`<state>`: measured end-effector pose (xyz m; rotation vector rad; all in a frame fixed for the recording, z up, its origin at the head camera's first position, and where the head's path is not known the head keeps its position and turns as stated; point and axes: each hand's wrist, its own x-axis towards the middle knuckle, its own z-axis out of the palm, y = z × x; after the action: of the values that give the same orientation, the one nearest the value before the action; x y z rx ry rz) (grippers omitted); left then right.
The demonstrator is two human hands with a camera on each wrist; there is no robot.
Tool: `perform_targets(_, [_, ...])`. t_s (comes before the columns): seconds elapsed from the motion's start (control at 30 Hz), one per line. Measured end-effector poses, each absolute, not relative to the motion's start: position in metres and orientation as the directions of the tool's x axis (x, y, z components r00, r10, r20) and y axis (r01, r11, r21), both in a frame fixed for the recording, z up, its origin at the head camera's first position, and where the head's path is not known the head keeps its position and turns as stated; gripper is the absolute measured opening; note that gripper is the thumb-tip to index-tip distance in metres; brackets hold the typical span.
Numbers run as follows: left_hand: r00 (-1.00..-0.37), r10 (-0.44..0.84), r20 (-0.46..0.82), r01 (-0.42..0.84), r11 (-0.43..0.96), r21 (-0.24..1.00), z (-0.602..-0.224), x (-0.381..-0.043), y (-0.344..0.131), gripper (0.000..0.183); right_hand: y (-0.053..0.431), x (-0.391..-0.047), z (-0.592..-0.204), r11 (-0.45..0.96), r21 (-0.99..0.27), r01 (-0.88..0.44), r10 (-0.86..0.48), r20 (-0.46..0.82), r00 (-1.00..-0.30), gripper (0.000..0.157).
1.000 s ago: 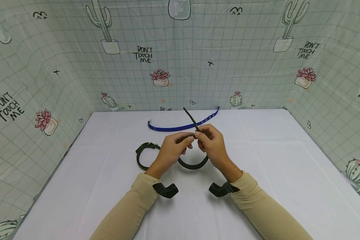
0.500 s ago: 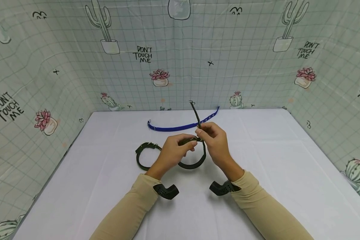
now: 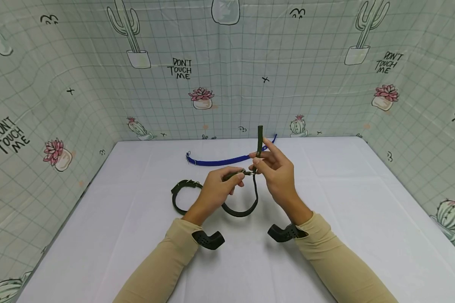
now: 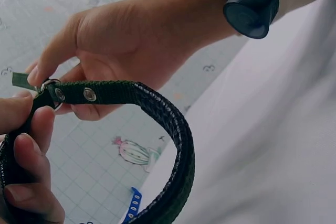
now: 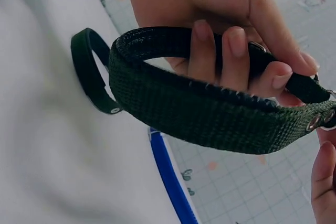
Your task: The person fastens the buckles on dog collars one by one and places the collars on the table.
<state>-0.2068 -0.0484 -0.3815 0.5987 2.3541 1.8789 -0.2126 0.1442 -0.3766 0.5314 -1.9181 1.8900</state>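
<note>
A dark green webbing collar with a padded lining hangs in a loop between both hands. My left hand grips its buckle end, fingers curled around the band. With thumb and fingers, my right hand pinches the strap close to the buckle. The strap's free tail stands upright above the right fingers. In the left wrist view the strap runs through a metal ring, with metal eyelets in the webbing beside it. Fingers partly hide the buckle.
A second green collar, closed in a ring, lies on the white table left of the hands, partly behind the left wrist. Farther back a blue collar lies stretched out. A patterned cloth wall encloses the back and sides.
My right hand has moved slightly right and spread its index finger upward. The strap tail has swung from leaning left to upright. My left hand has stayed nearly in place.
</note>
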Motion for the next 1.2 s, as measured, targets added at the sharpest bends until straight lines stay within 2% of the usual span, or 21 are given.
perform_targets(0.37, [-0.94, 0.26, 0.219, 0.251, 0.097, 0.963, -0.384, -0.206, -0.048, 0.031, 0.144, -0.213, -0.378, 0.019, -0.842, -0.539, 0.032, 0.54, -0.841, 0.051])
perform_targets(0.57, [-0.942, 0.237, 0.236, 0.254, 0.049, 0.966, -0.384, -0.208, -0.048, 0.026, 0.144, -0.213, -0.376, 0.03, -0.83, -0.557, 0.033, 0.558, -0.829, 0.043])
perform_targets(0.87, [-0.943, 0.232, 0.24, 0.243, -0.018, 0.97, -0.382, -0.21, -0.051, 0.027, 0.144, -0.212, -0.375, 0.034, -0.821, -0.57, 0.011, 0.571, -0.821, 0.04])
perform_targets(1.03, [-0.942, 0.239, 0.237, 0.238, -0.023, 0.971, -0.379, -0.211, -0.057, 0.03, 0.143, -0.211, -0.372, 0.069, -0.79, -0.609, -0.002, 0.61, -0.792, 0.039])
perform_targets(1.2, [-0.943, 0.235, 0.235, 0.232, -0.04, 0.972, -0.375, -0.211, -0.058, 0.028, 0.14, -0.2, -0.358, 0.203, -0.705, -0.68, -0.027, 0.69, -0.724, 0.033])
